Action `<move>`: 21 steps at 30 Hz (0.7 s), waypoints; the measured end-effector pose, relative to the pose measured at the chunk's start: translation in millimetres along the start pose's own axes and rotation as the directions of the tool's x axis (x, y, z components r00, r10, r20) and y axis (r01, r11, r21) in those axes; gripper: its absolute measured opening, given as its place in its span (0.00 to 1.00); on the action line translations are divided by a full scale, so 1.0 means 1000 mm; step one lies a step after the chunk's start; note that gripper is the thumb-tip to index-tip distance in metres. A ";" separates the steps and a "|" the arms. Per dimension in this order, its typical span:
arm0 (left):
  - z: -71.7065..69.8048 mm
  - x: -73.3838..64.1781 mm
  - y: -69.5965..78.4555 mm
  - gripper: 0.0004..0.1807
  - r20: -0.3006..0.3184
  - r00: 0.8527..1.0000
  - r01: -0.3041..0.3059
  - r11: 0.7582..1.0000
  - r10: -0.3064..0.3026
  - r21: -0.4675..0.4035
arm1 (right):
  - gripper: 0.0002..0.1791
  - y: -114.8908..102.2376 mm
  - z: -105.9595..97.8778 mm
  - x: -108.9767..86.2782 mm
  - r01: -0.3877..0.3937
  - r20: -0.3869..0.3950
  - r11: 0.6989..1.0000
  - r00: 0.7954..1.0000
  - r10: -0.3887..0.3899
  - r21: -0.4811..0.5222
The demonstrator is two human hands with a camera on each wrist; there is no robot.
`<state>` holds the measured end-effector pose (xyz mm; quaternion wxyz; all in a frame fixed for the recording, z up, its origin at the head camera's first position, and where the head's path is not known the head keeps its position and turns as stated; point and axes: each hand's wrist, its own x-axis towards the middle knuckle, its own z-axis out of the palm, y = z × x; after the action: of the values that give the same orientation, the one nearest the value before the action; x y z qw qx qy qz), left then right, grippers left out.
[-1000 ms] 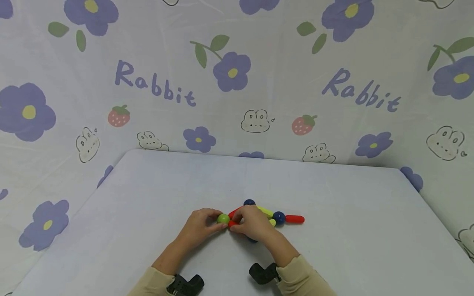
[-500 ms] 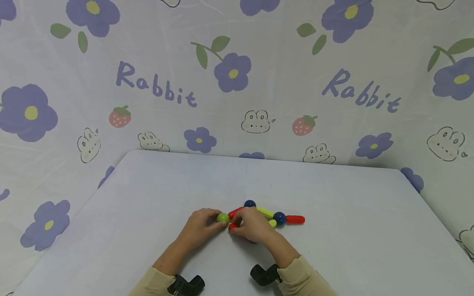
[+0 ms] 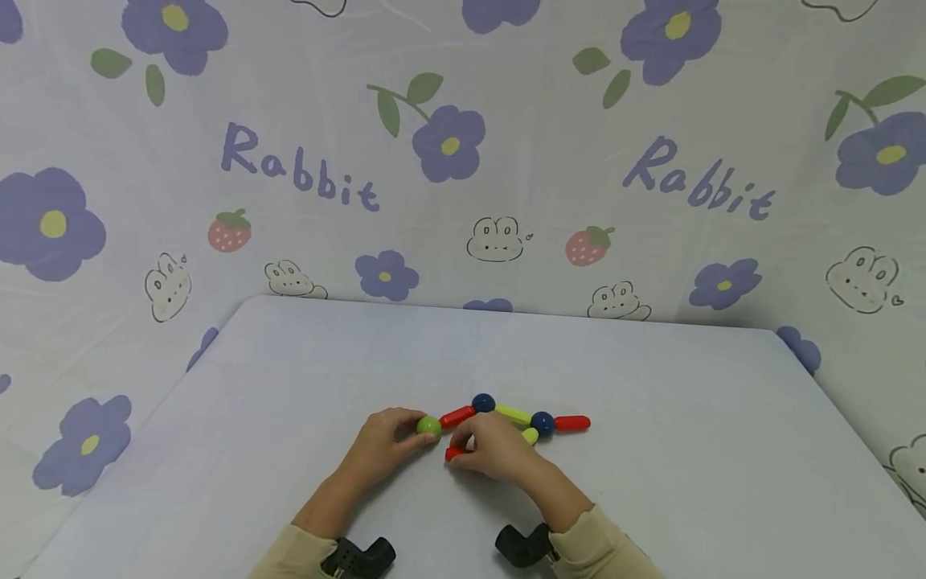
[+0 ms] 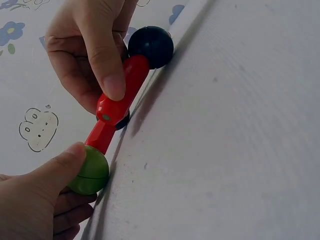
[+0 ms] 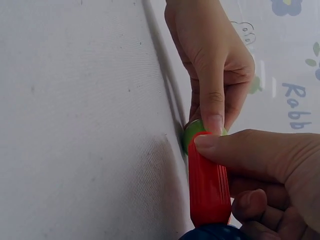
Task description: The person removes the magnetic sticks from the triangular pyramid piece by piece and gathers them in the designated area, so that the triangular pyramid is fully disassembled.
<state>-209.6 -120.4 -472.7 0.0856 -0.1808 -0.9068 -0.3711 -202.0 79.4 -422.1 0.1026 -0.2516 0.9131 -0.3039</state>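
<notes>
Pinching 1 green ball (image 3: pixel 430 428): left hand (image 3: pixel 379 446), thumb and fingers holding it at the leftmost point of the rod-and-ball assembly, on the white table (image 3: pixel 325 362). Pinching 1 near red rod (image 5: pixel 209 187): right hand (image 3: pixel 499 446), thumb near the rod's free end, which stands apart from the green ball; other end at 1 near blue ball (image 4: pixel 151 47). Far red rod (image 3: pixel 457 416): 1, between green ball and far blue ball (image 3: pixel 483 403). Far yellow-green rod (image 3: pixel 513 415): 1, between far blue ball and end blue ball (image 3: pixel 542 424). Near yellow-green rod (image 3: pixel 531 436): 1, partly hidden by the right hand. Outer red rod (image 3: pixel 572 423): 1, extending rightward from the end blue ball.
</notes>
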 end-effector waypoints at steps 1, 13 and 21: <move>0.000 0.000 0.000 0.17 -0.003 1.000 -0.004 1.000 0.004 -0.001 | 0.07 0.000 0.000 0.000 0.010 0.008 1.000 1.000 -0.010 0.000; -0.001 -0.001 0.001 0.16 -0.008 1.000 -0.014 1.000 0.014 -0.012 | 0.08 -0.003 -0.001 -0.008 0.088 0.106 0.996 0.991 -0.084 -0.033; 0.000 -0.001 0.000 0.16 -0.010 1.000 -0.019 1.000 0.019 0.000 | 0.09 -0.006 0.000 -0.010 0.082 0.147 0.995 0.986 -0.072 -0.059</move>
<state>-208.5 -120.9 -472.6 0.0936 -0.1877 -0.9045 -0.3712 -191.5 80.9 -418.0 0.1486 -0.3113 0.9022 -0.2588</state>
